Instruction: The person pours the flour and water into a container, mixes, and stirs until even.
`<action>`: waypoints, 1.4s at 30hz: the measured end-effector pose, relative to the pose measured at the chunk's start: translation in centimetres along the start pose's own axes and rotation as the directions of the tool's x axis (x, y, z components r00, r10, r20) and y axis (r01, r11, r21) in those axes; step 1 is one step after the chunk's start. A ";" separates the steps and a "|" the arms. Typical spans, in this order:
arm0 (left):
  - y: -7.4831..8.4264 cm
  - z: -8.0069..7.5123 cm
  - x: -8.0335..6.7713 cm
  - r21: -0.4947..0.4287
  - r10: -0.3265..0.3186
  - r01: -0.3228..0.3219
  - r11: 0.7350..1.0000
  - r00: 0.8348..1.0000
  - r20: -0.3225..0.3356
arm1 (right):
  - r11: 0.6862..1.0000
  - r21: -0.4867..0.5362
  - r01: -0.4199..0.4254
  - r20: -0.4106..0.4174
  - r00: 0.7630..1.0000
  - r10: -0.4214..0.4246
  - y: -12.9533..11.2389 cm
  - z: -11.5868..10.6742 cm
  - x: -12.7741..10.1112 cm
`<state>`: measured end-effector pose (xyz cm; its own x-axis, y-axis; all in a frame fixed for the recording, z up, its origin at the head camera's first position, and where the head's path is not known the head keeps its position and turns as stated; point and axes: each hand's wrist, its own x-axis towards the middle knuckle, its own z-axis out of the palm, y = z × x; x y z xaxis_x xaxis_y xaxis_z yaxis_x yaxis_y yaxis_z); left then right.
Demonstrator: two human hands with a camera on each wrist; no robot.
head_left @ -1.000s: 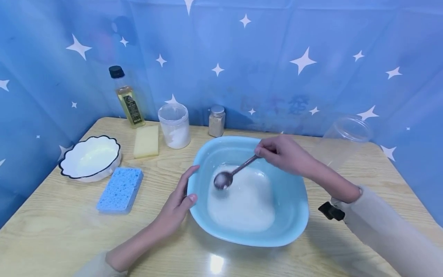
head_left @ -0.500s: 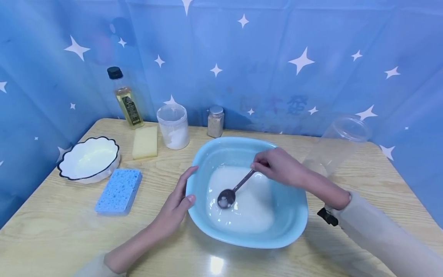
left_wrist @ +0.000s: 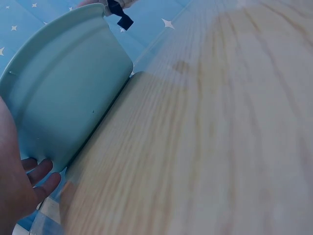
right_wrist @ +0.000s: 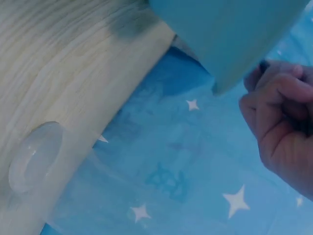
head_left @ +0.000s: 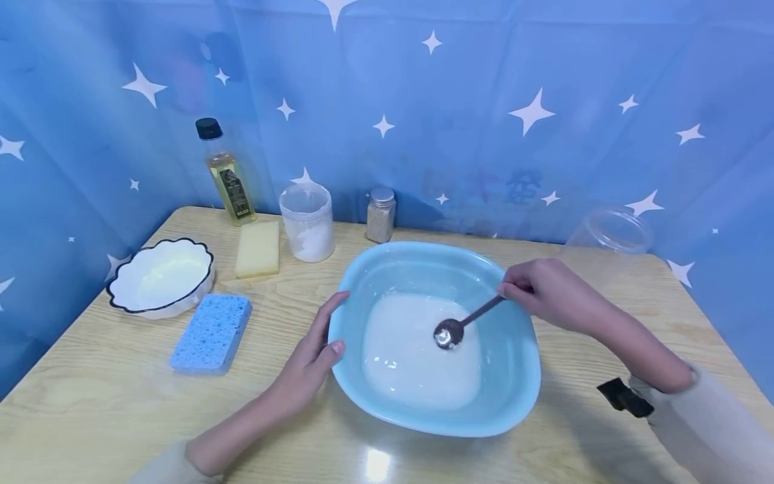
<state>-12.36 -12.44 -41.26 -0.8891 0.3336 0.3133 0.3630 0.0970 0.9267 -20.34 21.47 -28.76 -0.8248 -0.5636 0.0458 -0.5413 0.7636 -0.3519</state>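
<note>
A light-blue plastic basin (head_left: 508, 403) stands on the table with milky white liquid (head_left: 411, 366) in it. My left hand (head_left: 308, 359) holds the basin's left side, with thumb and forefinger at the rim. In the left wrist view other fingers (left_wrist: 41, 171) lie against its outer wall. My right hand (head_left: 547, 296) pinches the handle end of a dark spoon (head_left: 449, 333) over the basin's right rim. The spoon's bowl is tilted over the liquid and carries something whitish and shiny; whether it touches the surface I cannot tell. In the right wrist view the right hand (right_wrist: 283, 112) has curled fingers.
Left stand a scalloped white bowl (head_left: 160, 275), a blue sponge (head_left: 211, 333) and a pale yellow sponge (head_left: 258, 249). Behind are an oil bottle (head_left: 232, 188), a tub of white powder (head_left: 308, 225) and a small spice jar (head_left: 381, 216). A clear container (head_left: 613, 232) stands back right.
The right hand has carried the spoon rightward across the basin, from the left of the liquid to its right side. The left hand and basin stay put.
</note>
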 end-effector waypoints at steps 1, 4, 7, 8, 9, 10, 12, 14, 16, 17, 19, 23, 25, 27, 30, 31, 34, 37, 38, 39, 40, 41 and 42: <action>0.0 0.0 0.0 0.000 0.001 -0.001 1.000 1.000 0.003 | 1.000 0.012 0.003 0.015 1.000 -0.003 0.0 0.0 -0.5; 0.0 0.1 0.0 0.003 0.008 -0.008 1.000 1.000 0.001 | 0.998 0.042 0.037 0.034 0.999 -0.038 -0.1 0.3 -1.3; 0.0 0.0 0.0 0.003 0.010 -0.010 1.000 1.000 -0.006 | 0.995 0.048 0.087 0.017 0.996 -0.088 -0.8 1.0 -1.4; 0.1 0.0 0.0 0.003 0.007 -0.007 1.000 1.000 -0.007 | 0.994 0.043 0.105 0.002 0.994 -0.105 -1.1 1.3 -1.3; 0.1 0.0 0.0 0.001 0.003 -0.003 1.000 1.000 -0.006 | 0.992 0.035 0.118 -0.014 0.993 -0.117 -1.4 1.6 -1.1; 0.1 0.0 0.0 -0.003 0.000 0.000 1.000 1.000 -0.003 | 0.991 0.030 0.128 -0.028 0.991 -0.127 -1.7 1.9 -0.9; 0.1 0.1 0.0 -0.005 -0.006 0.006 1.000 1.000 0.002 | 0.990 0.021 0.140 -0.054 0.989 -0.139 -2.3 2.3 -0.4; 0.1 0.1 0.0 0.005 -0.009 0.009 1.000 1.000 0.001 | 0.989 0.026 0.142 -0.075 0.987 -0.140 -2.7 2.7 0.4; 0.1 0.1 -0.1 0.018 -0.009 0.009 1.000 1.000 -0.007 | 0.991 0.030 0.128 -0.091 0.988 -0.125 -2.9 3.0 1.2; 0.1 0.0 -0.1 0.026 -0.010 0.011 1.000 1.000 -0.012 | 0.992 0.032 0.118 -0.097 0.989 -0.115 -2.9 3.1 1.6; 0.2 0.0 -0.1 0.036 -0.011 0.012 0.999 1.000 -0.019 | 0.996 0.025 0.090 -0.110 0.990 -0.087 -2.6 3.0 2.2; 0.1 0.0 -0.1 0.025 -0.017 0.017 1.000 1.000 -0.009 | 1.000 0.004 0.005 -0.118 0.993 -0.005 -1.3 1.8 1.8; 0.1 0.0 -0.1 0.016 -0.020 0.020 1.000 1.000 -0.001 | 1.000 -0.003 -0.020 -0.103 0.995 0.020 -0.5 0.9 1.0; 0.2 0.0 -0.1 0.015 -0.026 0.026 1.000 1.000 0.002 | 1.000 0.001 -0.018 -0.078 0.997 0.019 0.1 0.3 0.1; 0.2 0.0 0.0 0.020 -0.032 0.032 0.999 0.999 0.002 | 0.998 0.052 0.019 -0.035 0.999 -0.017 0.5 0.0 -1.0; 0.2 0.0 0.0 0.021 -0.034 0.033 0.999 0.999 0.001 | 0.997 0.073 0.036 -0.027 0.999 -0.034 0.5 0.1 -1.3; 0.2 0.0 -0.1 0.017 -0.036 0.036 0.999 0.999 -0.001 | 0.989 0.124 0.079 -0.023 0.997 -0.077 -0.2 1.0 -1.4; 0.2 0.1 -0.2 0.011 -0.037 0.037 0.999 0.999 -0.003 | 0.986 0.133 0.098 -0.035 0.995 -0.094 -1.5 2.1 -0.7; 0.2 0.1 -0.2 0.011 -0.036 0.036 0.999 0.999 -0.003 | 0.987 0.128 0.094 -0.041 0.995 -0.089 -1.9 2.4 -0.3; 0.2 0.1 -0.2 0.010 -0.037 0.037 0.999 0.999 -0.003 | 0.989 0.120 0.086 -0.049 0.995 -0.081 -2.4 2.6 0.1; 0.2 0.1 -0.2 0.008 -0.033 0.033 0.999 0.999 -0.003 | 0.991 0.112 0.075 -0.057 0.996 -0.069 -2.8 2.8 0.5; 0.2 0.1 -0.1 0.008 -0.030 0.030 1.000 1.000 -0.001 | 0.992 0.107 0.067 -0.066 0.996 -0.060 -3.0 3.0 0.9; 0.2 0.1 -0.1 0.008 -0.028 0.028 1.000 1.000 0.000 | 0.993 0.100 0.056 -0.078 0.996 -0.048 -3.2 3.1 1.3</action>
<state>-12.19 -12.34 -41.12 -0.8989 0.3306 0.2876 0.3404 0.1135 0.9334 -19.14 17.33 -30.50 -0.8082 -0.5730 0.1355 -0.5672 0.6959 -0.4405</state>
